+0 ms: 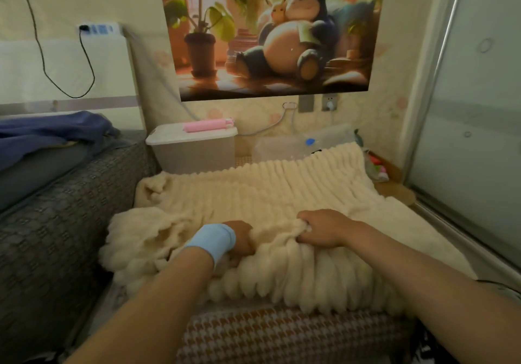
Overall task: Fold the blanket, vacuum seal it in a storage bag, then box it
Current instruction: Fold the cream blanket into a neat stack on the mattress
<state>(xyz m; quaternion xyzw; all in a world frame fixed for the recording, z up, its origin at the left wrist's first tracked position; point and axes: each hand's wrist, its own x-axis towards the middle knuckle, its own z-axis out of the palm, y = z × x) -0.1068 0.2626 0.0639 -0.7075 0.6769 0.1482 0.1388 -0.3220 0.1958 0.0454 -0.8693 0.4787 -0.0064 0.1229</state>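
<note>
Gripping the cream ribbed blanket (270, 194) near its front edge, we bunch its fabric in our left hand (242, 239) and right hand (321, 229), fingers curled tight.

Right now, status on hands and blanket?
The left hand and right hand grip the blanket. Near edge bunched, rest spread. Lidded box beyond.

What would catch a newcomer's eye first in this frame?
The cream ribbed blanket is spread across the middle, with the left hand and right hand gripping its bunched near edge. A large cartoon poster hangs high behind it, and a lidded storage box stands just beyond the blanket, left of centre.
</note>
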